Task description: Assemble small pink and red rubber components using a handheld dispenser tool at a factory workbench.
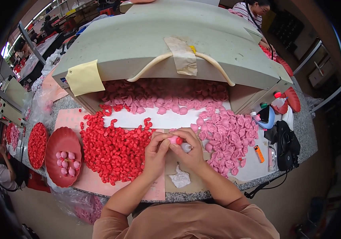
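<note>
Both my hands meet over the near middle of the table. Between the fingertips of my left hand (156, 149) and my right hand (190, 153) is a small rounded pink piece (173, 139) with a red cap-like part (179, 140) at its right end. A small whitish translucent bottle (186, 147) is tucked in my right hand, partly covered by the fingers. To the left lies a broad heap of small glossy red pieces (114, 149). On the right is a heap of pink cup-shaped pieces (228, 137). Crumpled white tissue (179, 178) lies below my hands.
A grey-green hooded box (202, 36) stands ahead, with more pink pieces under it. At left, a scalloped red tray (55, 171) holds several pink balls beside a dish of red pieces (38, 145). An orange lighter (259, 154) and black bag (285, 147) lie right. Other people sit nearby.
</note>
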Motion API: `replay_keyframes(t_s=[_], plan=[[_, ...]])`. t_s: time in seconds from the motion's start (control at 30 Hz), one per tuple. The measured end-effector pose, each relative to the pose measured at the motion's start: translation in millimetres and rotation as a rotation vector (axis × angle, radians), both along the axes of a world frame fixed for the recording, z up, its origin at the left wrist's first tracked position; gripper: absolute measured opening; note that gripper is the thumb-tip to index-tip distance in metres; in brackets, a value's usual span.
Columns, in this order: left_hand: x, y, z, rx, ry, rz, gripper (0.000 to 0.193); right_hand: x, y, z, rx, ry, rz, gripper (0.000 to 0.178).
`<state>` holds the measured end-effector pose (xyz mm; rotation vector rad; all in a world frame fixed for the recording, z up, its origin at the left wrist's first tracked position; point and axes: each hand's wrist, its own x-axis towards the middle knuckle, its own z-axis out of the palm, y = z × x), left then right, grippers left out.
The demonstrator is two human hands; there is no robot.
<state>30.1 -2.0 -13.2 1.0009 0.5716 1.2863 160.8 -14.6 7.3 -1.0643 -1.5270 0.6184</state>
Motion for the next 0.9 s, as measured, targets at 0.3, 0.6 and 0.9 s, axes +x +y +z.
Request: replay_keyframes(t_s=[0.3,0.6,0.9], plan=[[0.3,-12.6,-6.5,0.012,0.088,0.095,0.013,0.0,-12.2,-2.6,0.013,-0.027,-0.011,0.031],[-1.4,-12.3,0.5,-0.007,0.036,0.058,0.014,-0.1,-9.7,0.2,0.009,-0.045,-0.004,0.032],[-3.3,-8.3,-6.4,0.008,0.055,0.011,0.015,-0.1,-6.3,-3.6,-0.020,-0.017,-0.002,0.031]])
